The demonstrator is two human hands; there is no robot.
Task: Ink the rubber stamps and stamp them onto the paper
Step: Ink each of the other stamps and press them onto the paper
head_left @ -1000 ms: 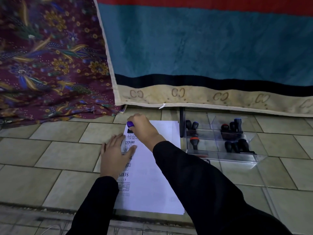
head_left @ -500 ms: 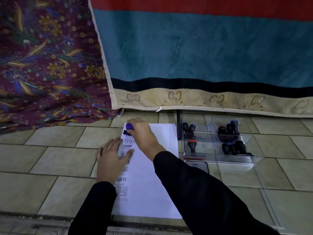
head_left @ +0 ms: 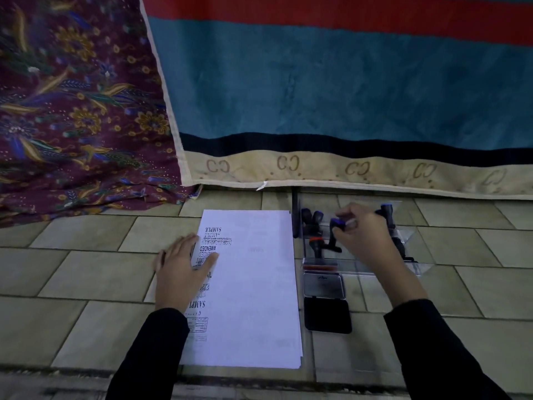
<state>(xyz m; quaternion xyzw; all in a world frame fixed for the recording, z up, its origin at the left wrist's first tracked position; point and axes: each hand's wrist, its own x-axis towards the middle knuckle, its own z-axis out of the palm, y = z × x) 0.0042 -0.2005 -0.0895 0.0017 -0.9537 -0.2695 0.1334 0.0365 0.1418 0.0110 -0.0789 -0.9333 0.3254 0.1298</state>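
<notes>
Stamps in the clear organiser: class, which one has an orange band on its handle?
The stamp with the orange band stands in the organiser's front-left compartment, just behind the open ink pad. The other stamps visible have plain dark or blue-topped handles.

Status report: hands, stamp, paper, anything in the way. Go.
Left hand flat on paper, pinning its left edge. Right hand over clear stamp tray, gripping blue-handled stamp. Ink pad open beside paper. Nothing blocking.

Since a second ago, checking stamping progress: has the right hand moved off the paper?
Yes. The right hand went rightward from the paper to the clear tray, holding a purple-topped stamp.
</notes>
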